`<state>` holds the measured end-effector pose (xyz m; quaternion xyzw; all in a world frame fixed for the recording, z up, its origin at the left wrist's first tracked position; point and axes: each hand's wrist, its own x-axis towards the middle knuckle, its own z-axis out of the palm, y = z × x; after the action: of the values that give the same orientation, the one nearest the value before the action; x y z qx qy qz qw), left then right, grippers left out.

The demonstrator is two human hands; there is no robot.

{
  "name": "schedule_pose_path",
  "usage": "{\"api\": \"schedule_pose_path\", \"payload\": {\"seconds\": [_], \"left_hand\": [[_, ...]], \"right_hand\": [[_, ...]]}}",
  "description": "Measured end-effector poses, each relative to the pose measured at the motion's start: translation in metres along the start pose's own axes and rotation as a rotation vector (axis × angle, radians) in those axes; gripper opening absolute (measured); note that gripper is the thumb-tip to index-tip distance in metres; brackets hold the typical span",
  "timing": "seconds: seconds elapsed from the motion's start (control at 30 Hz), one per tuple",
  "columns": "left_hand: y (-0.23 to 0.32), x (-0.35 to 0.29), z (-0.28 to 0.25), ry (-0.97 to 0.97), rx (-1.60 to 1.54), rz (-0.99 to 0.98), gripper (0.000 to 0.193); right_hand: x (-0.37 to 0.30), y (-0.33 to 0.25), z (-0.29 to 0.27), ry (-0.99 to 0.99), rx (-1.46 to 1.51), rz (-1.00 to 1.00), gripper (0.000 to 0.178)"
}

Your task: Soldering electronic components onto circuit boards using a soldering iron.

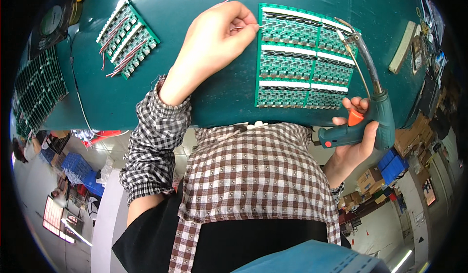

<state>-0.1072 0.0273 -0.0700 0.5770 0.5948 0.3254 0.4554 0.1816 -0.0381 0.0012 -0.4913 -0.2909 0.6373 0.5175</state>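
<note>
While left hand (219, 39) pinches perhaps a wire (243, 28), circuit panel (297, 58) lies between hands.

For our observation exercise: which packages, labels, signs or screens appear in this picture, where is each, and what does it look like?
Brown cardboard boxes: lower right, on the floor below the table edge, squarish.
Blue plastic crates: lower right beside the boxes, rectangular.
More blue crates: lower left, on the floor, stacked.
No screens or signs can be made out.
</note>
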Motion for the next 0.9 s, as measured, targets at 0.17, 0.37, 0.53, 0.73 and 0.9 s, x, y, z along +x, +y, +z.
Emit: {"api": "schedule_pose_path", "payload": {"seconds": [0.17,0.37,0.53,0.73,0.9], "left_hand": [[-0.002,-0.002,0.000,0.019,0.046,0.015,0.011],[0.003,0.001,0.002,0.016,0.029,0.011,0.011],[0.002,0.005,0.002,0.005,0.115,0.029,0.010],[0.004,0.003,0.005,0.039,0.146,0.040,0.009],[0.005,0.004,0.007,0.060,0.176,0.056,0.008]], "right_hand": [[-0.001,0.010,0.009,0.119,-0.392,-0.161,0.049],[-0.007,0.011,0.019,0.088,-0.387,-0.120,0.049],[-0.007,0.014,0.027,0.110,-0.308,-0.048,0.046],[-0.008,0.016,0.026,0.057,-0.300,0.035,0.047],[-0.007,0.014,0.027,0.075,-0.313,0.111,0.048]]}}
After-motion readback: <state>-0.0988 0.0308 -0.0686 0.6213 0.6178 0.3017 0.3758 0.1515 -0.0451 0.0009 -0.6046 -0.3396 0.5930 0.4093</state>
